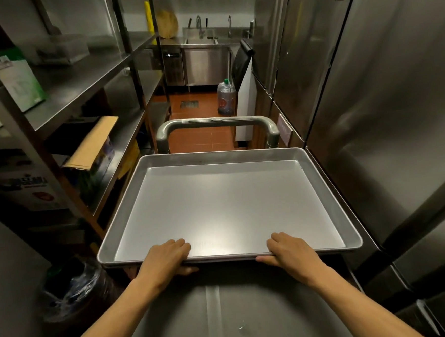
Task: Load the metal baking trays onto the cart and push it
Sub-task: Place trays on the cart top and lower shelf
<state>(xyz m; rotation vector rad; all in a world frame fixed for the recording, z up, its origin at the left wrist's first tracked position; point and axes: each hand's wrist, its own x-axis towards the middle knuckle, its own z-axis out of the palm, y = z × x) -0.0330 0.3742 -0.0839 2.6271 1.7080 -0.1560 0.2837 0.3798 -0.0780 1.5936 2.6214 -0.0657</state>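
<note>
A large empty metal baking tray (pixel 226 207) lies level over the steel cart top (pixel 215 313), and a second rim shows just under its near edge. My left hand (pixel 167 256) grips the near rim at the left, fingers on top and thumb beneath. My right hand (pixel 290 250) holds the same rim at the right in the same way. The cart's grey handle (pixel 215 124) rises beyond the tray's far edge.
Steel shelving (pixel 83 80) with boxes lines the left. Tall steel fridge doors (pixel 369 105) close in on the right. A bin with a dark bag (pixel 72 289) stands at the lower left. Ahead are red floor tiles, a water jug (pixel 226 97) and a sink counter (pixel 205 53).
</note>
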